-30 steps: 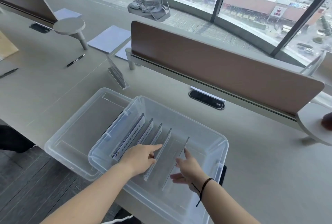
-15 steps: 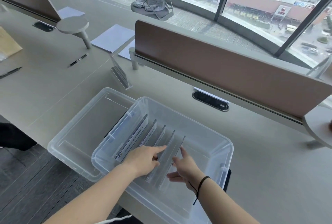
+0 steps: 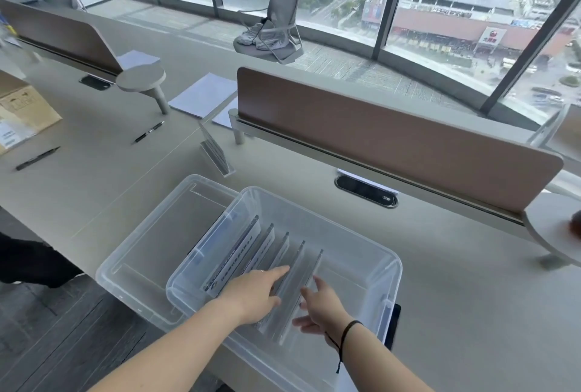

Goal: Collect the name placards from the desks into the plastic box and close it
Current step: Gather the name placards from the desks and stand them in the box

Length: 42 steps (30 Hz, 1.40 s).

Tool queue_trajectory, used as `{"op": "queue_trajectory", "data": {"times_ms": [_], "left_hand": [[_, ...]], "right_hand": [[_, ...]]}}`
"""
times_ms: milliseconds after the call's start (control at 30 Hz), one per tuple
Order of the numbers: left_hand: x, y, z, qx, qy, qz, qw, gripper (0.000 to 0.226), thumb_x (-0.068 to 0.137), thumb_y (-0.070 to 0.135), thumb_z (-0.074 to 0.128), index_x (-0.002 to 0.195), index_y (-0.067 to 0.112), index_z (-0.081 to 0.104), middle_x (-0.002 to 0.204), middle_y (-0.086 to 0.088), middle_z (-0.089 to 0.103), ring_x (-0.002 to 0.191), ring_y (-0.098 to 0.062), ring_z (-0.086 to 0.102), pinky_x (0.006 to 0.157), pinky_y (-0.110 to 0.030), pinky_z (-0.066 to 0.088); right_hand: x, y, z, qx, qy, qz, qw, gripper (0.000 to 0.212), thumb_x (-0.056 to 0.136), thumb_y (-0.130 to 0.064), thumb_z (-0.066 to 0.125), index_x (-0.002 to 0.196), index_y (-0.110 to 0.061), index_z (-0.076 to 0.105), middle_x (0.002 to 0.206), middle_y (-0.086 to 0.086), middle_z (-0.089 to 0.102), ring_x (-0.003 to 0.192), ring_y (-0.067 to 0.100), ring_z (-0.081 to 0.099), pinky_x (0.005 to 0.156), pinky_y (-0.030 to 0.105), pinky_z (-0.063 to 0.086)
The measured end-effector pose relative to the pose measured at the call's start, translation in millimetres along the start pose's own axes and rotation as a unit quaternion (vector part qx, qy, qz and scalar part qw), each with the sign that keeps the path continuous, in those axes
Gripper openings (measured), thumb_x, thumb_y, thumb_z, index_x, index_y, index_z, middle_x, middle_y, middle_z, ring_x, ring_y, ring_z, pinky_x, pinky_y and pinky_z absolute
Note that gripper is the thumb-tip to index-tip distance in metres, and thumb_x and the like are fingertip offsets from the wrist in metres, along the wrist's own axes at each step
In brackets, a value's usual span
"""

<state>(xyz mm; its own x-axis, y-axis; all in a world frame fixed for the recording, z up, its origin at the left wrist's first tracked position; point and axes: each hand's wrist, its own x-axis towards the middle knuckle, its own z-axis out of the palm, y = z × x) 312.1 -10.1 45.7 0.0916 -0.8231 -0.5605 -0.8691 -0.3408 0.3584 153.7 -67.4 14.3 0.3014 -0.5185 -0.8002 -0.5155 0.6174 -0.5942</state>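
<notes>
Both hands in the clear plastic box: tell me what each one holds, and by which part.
Neither grips anything. The left hand lies flat on the near ends of the clear acrylic name placards; the right hand has open fingers touching the rightmost placard's side.

Two pens [image 3: 147, 132] and paper sheets [image 3: 202, 95] lie on the desk [image 3: 94, 152] near a cardboard box [image 3: 22, 111].

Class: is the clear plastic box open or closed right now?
Open. The plastic box has no lid on; its lid lies beside it, partly underneath, and both hands reach inside among the placards.
</notes>
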Motion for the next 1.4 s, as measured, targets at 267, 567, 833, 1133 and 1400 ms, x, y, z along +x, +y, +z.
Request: {"op": "queue_trajectory", "data": {"times_ms": [267,567,833,1133,1400], "left_hand": [[-17.8,0.2,-3.5,-0.012,-0.016,-0.019,1.0,0.063,0.095,0.04,0.054,0.149,0.045,0.023,0.15,0.007,0.043,0.134,-0.017,0.045,0.107,-0.042,0.042],[-36.6,-2.9,-26.0,-0.038,0.055,-0.031,0.997,0.046,0.097,0.039,0.052,0.142,0.036,0.043,0.131,0.008,0.058,0.105,-0.012,0.058,0.093,-0.032,0.047],[-16.3,-34.6,-86.6,-0.108,0.174,-0.003,0.979,0.03,0.095,0.035,0.055,0.124,0.031,0.062,0.11,0.015,0.066,0.103,-0.008,0.059,0.092,-0.032,0.049],[78.0,-140.0,-171.6,-0.207,0.281,0.011,0.937,0.012,0.091,0.022,0.063,0.098,0.023,0.074,0.081,0.016,0.067,0.074,0.001,0.06,0.072,-0.021,0.05],[170.2,-246.8,-270.2,-0.165,0.266,-0.01,0.95,0.017,0.091,0.029,0.061,0.104,0.027,0.072,0.103,0.011,0.071,0.088,-0.012,0.062,0.08,-0.026,0.046]], "right_hand": [[-6.6,4.4,-1.3,0.014,-0.006,-0.01,1.0,0.058,0.102,-0.03,0.041,0.154,-0.03,0.015,0.109,0.012,0.061,0.062,0.023,0.074,0.076,0.045,0.06],[-12.2,-4.0,-12.7,-0.119,0.133,-0.097,0.979,0.055,0.093,-0.032,0.054,0.142,-0.016,0.033,0.083,0.002,0.064,0.068,0.021,0.068,0.053,0.028,0.05],[-8.8,-78.4,-9.1,-0.277,0.176,-0.193,0.925,0.027,0.086,-0.047,0.054,0.1,-0.024,0.056,0.094,-0.005,0.061,0.088,0.02,0.058,0.071,0.032,0.046],[51.7,-180.5,55.6,-0.277,0.144,-0.295,0.903,0.009,0.091,-0.036,0.057,0.094,-0.03,0.063,0.071,-0.004,0.064,0.068,0.014,0.062,0.059,0.027,0.046],[147.6,-295.5,122.6,-0.292,0.176,-0.287,0.895,0.017,0.094,-0.027,0.054,0.106,-0.018,0.064,0.082,-0.006,0.064,0.077,0.012,0.057,0.068,0.024,0.041]]}}
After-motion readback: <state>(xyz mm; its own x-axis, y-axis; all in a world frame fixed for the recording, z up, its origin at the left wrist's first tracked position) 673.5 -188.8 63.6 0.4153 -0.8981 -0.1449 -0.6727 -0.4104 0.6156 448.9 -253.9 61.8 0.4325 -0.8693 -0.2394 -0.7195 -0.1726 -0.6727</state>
